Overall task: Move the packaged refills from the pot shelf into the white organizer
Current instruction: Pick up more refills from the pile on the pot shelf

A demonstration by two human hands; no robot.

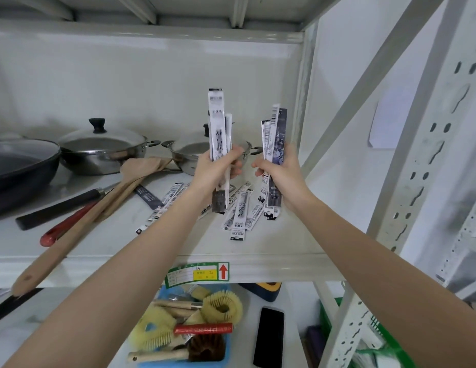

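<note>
My left hand (218, 168) is raised above the pot shelf (271, 243) and grips an upright bundle of packaged refills (218, 123). Beside it, my right hand (279, 171) holds a second upright bundle of refill packs (275, 128). Several more refill packs (242, 216) lie loose on the shelf below both hands, fanned out near the front right. The white organizer is not in view.
Two lidded steel pots (104, 147) (194, 152) and a dark wok (21, 166) stand at the shelf's back and left. Wooden spatulas (98, 208) and a red-handled tool (66, 227) lie at the front left. Below, a blue bin of brushes (194, 322) and a black phone (270, 335) sit.
</note>
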